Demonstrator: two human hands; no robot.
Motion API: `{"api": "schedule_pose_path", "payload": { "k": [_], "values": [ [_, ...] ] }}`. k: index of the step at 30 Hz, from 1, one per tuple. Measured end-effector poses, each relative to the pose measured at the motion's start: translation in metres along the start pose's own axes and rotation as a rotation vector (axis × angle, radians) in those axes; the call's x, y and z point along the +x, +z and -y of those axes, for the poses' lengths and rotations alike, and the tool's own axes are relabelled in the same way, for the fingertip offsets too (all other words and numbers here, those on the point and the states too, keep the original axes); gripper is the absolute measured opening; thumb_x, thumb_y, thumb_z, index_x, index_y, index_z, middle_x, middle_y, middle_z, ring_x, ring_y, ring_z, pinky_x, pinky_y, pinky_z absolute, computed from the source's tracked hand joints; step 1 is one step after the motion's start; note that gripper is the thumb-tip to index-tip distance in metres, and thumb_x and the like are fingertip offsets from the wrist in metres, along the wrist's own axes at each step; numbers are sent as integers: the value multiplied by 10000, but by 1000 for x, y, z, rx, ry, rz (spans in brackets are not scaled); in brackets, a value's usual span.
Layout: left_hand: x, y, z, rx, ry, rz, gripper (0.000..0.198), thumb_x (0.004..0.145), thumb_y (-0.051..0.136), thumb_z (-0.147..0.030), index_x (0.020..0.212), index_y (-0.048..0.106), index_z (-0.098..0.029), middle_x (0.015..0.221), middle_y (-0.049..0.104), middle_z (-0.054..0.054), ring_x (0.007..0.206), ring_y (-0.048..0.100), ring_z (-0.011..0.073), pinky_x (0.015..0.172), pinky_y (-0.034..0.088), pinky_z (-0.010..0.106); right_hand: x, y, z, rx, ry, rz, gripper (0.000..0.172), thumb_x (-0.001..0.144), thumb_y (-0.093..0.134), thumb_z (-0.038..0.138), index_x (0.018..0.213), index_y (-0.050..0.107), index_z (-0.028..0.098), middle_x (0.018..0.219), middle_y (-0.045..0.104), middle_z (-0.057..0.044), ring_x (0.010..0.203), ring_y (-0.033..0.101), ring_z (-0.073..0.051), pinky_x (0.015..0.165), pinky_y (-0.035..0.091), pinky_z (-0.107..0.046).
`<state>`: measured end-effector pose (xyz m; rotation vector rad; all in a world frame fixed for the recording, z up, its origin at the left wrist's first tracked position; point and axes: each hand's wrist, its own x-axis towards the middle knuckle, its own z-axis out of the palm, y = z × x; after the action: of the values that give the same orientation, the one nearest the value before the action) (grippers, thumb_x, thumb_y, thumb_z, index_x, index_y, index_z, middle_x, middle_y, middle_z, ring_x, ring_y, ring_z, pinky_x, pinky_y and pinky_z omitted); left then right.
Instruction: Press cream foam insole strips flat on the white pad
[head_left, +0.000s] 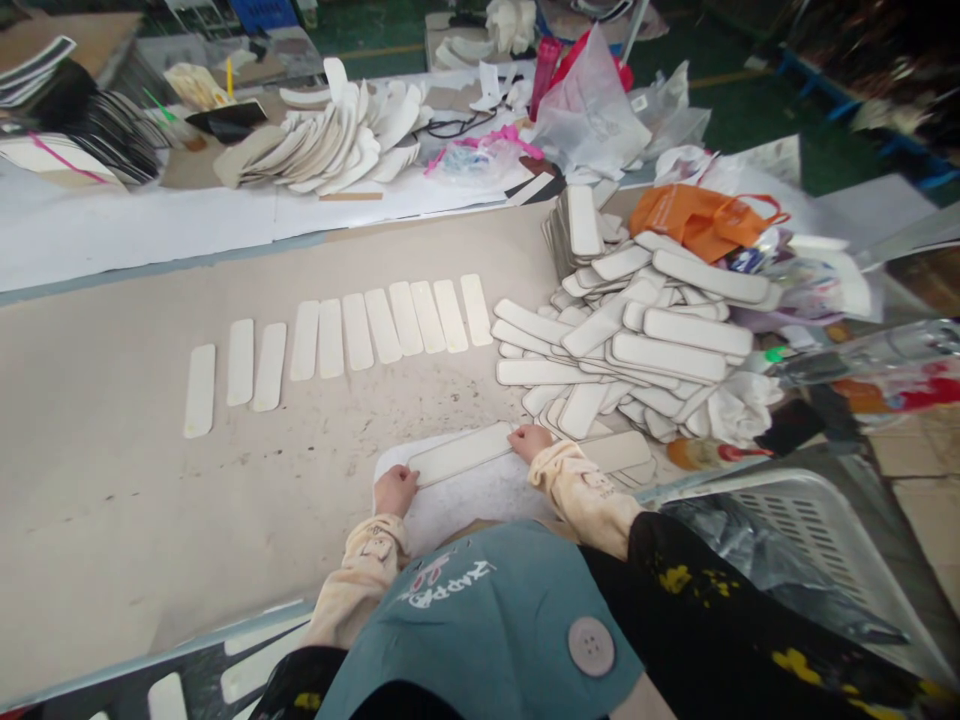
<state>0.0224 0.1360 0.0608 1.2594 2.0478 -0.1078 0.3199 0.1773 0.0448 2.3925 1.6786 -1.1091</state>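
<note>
A long white strip with rounded corners and a darker edge [461, 455] lies over a white sheet [480, 510] at the table's near edge. My left hand [396, 490] pinches the strip's left end. At its right end, my right hand [529, 442] has its fingers closed on the corner. Just beyond my right hand, a big loose heap of similar strips [667, 357] spreads over the table. Several pale strips [358, 330] stand in a spaced row across the middle of the table, left of the heap.
Curved white pieces [330, 140] are piled at the back, near dark stacked sheets [112, 130]. An orange bag [697, 220] and a clear plastic bag [592, 110] sit behind the heap. A small bottle [697, 453] lies at right, above a white plastic basket [817, 510].
</note>
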Motion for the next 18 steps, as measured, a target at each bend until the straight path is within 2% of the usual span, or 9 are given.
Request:
{"api": "schedule_pose_path", "payload": {
  "k": [5, 10, 18],
  "values": [
    [2, 0, 4, 23, 24, -7, 266, 765, 457, -415, 680, 597, -206, 651, 673, 33, 753, 610, 202, 706, 398, 303, 1, 3, -2, -8, -1, -9, 221, 753, 527, 349, 748, 691, 202, 775, 681, -34, 765, 592, -166, 637, 378, -230],
    [5, 0, 7, 21, -21, 7, 302, 738, 480, -460, 659, 615, -202, 633, 670, 42, 755, 614, 215, 704, 402, 313, 2, 5, -3, -18, 4, -19, 217, 744, 535, 358, 748, 690, 206, 767, 677, -31, 758, 592, -171, 608, 362, -235],
    [2, -2, 4, -7, -39, 14, 258, 735, 503, -424, 659, 610, -202, 635, 677, 30, 743, 620, 196, 693, 405, 297, 1, 2, -1, -41, -12, -17, 211, 748, 545, 346, 758, 693, 196, 767, 679, -45, 741, 597, -175, 595, 358, -243]
  ]
}}
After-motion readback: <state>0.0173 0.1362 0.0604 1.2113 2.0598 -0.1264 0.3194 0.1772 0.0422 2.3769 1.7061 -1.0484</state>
